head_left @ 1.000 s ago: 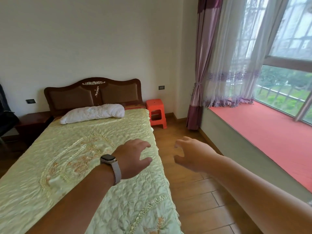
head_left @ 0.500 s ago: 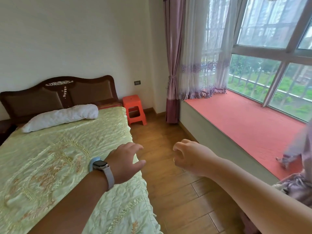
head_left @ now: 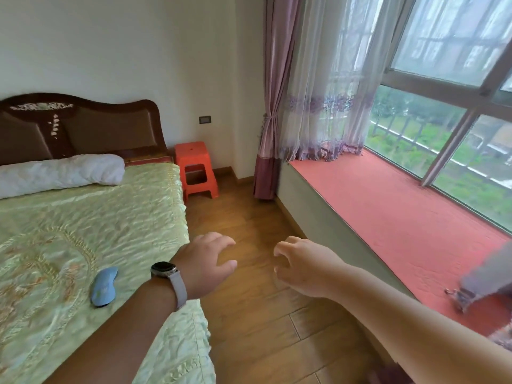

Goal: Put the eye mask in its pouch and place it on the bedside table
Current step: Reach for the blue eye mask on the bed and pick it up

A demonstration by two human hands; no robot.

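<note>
A light blue eye mask [head_left: 104,286] lies on the green quilted bed [head_left: 83,231], near its right edge. My left hand [head_left: 206,261], with a watch on the wrist, hovers over the bed's edge just right of the mask, fingers spread and empty. My right hand [head_left: 303,266] is held out over the wooden floor, fingers loosely curled, holding nothing. No pouch shows in this view. The bedside table is out of view.
An orange plastic stool [head_left: 195,169] stands beside the headboard [head_left: 83,126]. A white pillow [head_left: 61,173] lies at the bed's head. A red-covered window seat [head_left: 401,217] runs along the right under the window, with curtains [head_left: 277,92] and bunched fabric [head_left: 471,289] on it.
The view has swung right, away from the dark table at the bed's left. The eye mask has come into sight by my left wrist. Both hands stay outstretched and empty.
</note>
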